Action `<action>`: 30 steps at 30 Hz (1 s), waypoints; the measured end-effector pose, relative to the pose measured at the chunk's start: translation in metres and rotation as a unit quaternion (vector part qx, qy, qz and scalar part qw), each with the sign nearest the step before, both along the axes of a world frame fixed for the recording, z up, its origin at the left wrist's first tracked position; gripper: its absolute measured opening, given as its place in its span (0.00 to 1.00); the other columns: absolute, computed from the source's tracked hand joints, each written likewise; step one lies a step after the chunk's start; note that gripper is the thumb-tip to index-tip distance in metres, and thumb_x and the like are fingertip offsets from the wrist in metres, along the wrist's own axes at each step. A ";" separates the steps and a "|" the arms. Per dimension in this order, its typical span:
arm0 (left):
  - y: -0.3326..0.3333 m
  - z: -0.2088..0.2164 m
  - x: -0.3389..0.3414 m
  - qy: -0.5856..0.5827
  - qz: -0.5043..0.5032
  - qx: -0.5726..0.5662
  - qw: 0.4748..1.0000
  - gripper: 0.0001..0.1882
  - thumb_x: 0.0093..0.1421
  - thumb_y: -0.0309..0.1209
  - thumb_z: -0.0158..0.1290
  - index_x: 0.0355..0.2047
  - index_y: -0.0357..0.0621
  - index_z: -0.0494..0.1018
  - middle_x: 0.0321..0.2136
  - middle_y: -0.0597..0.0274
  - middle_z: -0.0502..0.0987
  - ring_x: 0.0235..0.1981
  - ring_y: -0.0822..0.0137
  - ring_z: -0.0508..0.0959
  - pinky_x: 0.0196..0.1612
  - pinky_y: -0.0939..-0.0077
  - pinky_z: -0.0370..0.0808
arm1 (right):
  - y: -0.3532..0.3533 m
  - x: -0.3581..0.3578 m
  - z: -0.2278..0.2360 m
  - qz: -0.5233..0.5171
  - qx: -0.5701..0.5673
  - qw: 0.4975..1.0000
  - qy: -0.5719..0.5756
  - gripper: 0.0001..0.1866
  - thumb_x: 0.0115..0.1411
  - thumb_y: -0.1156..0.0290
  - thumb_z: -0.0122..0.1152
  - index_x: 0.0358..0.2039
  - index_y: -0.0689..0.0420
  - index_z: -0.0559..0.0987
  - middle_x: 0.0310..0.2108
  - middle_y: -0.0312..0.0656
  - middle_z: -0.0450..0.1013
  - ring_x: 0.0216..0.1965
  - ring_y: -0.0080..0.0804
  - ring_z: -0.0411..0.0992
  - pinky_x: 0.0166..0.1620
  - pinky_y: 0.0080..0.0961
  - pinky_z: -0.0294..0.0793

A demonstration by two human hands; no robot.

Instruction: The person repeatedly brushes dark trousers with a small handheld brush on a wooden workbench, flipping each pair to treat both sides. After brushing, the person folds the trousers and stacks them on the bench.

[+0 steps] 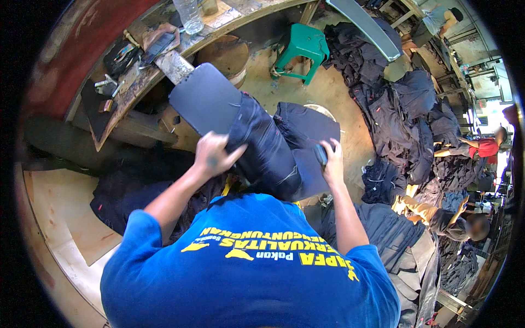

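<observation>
Dark denim jeans [262,145] are drawn over a flat dark board [205,95], whose rounded end sticks out bare at the upper left. My left hand [216,154] is closed on the edge of the jeans beside that bare end. A second dark board end [320,124] shows to the right, with part of the jeans around it. My right hand [333,164] is closed around a small dark block-like object [321,154] over the right part of the jeans. What kind of object it is, I cannot make out.
A worn wooden bench [131,90] runs along the upper left, bearing a plastic bottle [188,16] and small clutter. Beyond the boards stands a green plastic stool [303,49]. Heaps of dark garments [391,115] lie to the right, near other people [484,146].
</observation>
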State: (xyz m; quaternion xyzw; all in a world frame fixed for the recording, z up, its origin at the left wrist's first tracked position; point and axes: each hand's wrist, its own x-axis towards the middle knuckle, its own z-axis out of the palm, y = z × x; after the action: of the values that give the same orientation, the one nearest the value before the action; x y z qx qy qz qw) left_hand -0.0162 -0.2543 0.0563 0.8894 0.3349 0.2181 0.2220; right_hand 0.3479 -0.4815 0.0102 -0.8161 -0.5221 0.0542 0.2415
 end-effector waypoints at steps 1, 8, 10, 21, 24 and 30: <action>0.020 -0.001 0.032 -0.029 0.045 -0.015 0.998 0.25 0.59 0.52 0.69 0.27 0.39 0.81 0.25 0.41 0.82 0.33 0.40 0.84 0.41 0.44 0.78 | 0.020 -0.022 0.011 0.027 0.027 0.998 0.054 0.43 0.45 0.89 0.69 0.63 0.45 0.79 0.65 0.53 0.69 0.68 0.58 0.69 0.70 0.45 0.71; 0.233 -0.027 0.073 -0.146 0.057 -0.524 0.837 0.27 0.67 0.51 0.65 0.47 0.35 0.86 0.46 0.52 0.90 0.45 0.56 0.89 0.52 0.57 0.84 | 0.152 -0.132 0.021 0.170 0.096 0.981 -0.011 0.36 0.55 0.75 0.72 0.65 0.40 0.76 0.72 0.54 0.64 0.73 0.62 0.63 0.74 0.54 0.64; 0.235 -0.028 0.024 -0.066 -0.058 -0.755 0.650 0.39 0.70 0.58 0.62 0.67 0.37 0.76 0.64 0.51 0.80 0.63 0.59 0.80 0.70 0.63 0.74 | 0.163 -0.131 0.009 0.121 0.097 0.987 0.043 0.33 0.57 0.74 0.70 0.64 0.39 0.76 0.73 0.53 0.63 0.72 0.62 0.64 0.73 0.55 0.67; 0.234 -0.010 0.042 0.006 -0.022 -0.312 0.950 0.44 0.55 0.36 0.75 0.69 0.37 0.70 0.62 0.53 0.80 0.63 0.57 0.78 0.69 0.61 0.72 | 0.190 -0.096 0.003 0.176 0.053 0.961 0.206 0.33 0.55 0.87 0.63 0.62 0.52 0.73 0.66 0.61 0.66 0.67 0.69 0.69 0.68 0.52 0.73; 0.164 0.019 0.043 0.214 0.317 -0.026 0.923 0.43 0.56 0.37 0.74 0.71 0.49 0.70 0.63 0.48 0.77 0.65 0.50 0.76 0.69 0.49 0.71 | 0.191 -0.080 0.005 0.228 0.045 0.951 0.205 0.32 0.56 0.86 0.64 0.62 0.53 0.74 0.66 0.62 0.66 0.69 0.68 0.66 0.70 0.53 0.70; 0.043 -0.057 0.081 0.134 0.361 0.008 0.923 0.58 0.59 0.72 0.61 0.80 0.51 0.60 0.80 0.45 0.56 0.82 0.40 0.52 0.78 0.26 0.44 | 0.240 -0.077 -0.008 0.346 0.047 0.926 0.146 0.29 0.58 0.77 0.72 0.61 0.52 0.76 0.67 0.63 0.66 0.72 0.67 0.63 0.72 0.54 0.67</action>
State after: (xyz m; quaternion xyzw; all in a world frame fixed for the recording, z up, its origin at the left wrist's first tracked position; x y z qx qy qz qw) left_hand 0.0651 -0.2115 -0.0003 0.7307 0.6582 0.1652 0.0746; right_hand 0.2706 -0.2416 0.0018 -0.5555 -0.7328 0.2289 0.3193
